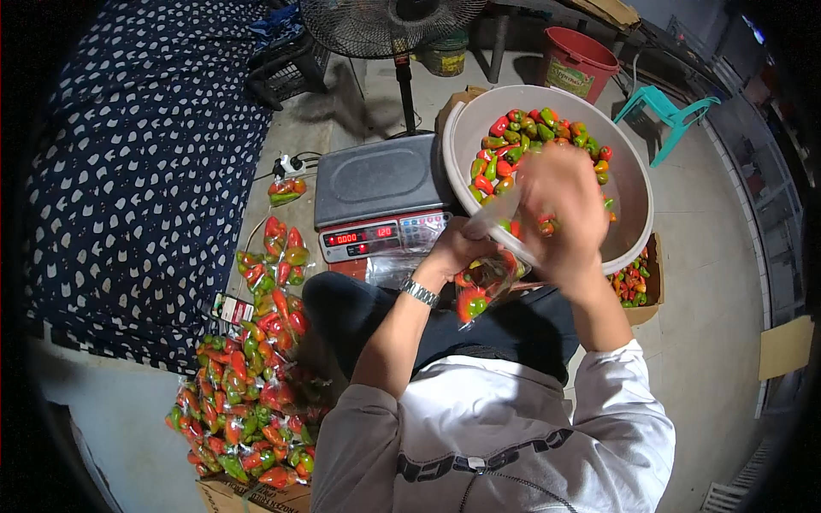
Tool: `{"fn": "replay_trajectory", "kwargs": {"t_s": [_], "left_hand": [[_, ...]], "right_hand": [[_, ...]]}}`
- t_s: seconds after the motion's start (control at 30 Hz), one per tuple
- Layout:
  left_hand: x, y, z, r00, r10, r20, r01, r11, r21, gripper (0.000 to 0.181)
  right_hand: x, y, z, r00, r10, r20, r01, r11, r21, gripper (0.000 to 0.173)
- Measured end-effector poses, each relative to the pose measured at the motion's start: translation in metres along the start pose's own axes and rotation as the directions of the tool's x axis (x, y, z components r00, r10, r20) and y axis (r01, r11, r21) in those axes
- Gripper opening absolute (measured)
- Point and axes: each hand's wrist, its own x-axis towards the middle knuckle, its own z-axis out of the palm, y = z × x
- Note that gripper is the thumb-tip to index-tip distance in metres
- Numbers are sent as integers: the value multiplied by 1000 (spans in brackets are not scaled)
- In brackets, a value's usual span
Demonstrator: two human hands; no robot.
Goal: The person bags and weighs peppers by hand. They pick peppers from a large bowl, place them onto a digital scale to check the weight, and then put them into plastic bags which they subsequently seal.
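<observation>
My left hand (458, 247), with a metal watch at the wrist, grips the gathered neck of a clear plastic bag (478, 298) holding several red and green peppers. The bag hangs over my lap. My right hand (564, 211) is blurred, close to the bag's upper end and over the near side of a large round basin (641, 211); its fingers are not clear. Red and green peppers (545, 131) lie loose in the basin. Left of it stands a digital scale (385, 176) with a bare platform and lit red digits.
Many bagged peppers (244, 397) are heaped at my left, partly on a cardboard box (256, 497). Another box of peppers (635, 282) stands under the basin. A standing fan (401, 64), a red bucket (580, 61), a green plastic chair (670, 115) and a power strip (292, 167) are farther off.
</observation>
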Motion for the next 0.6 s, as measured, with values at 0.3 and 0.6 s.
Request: {"fn": "replay_trajectory", "kwargs": {"t_s": [0.3, 0.6], "left_hand": [[14, -49, -20, 966, 171, -193, 35, 655, 755, 21], [-1, -12, 3, 983, 178, -44, -68, 574, 816, 6]], "right_hand": [[-54, 13, 51, 583, 370, 724, -291, 926, -239, 61], [-77, 65, 37, 556, 335, 761, -646, 750, 143, 14]]}}
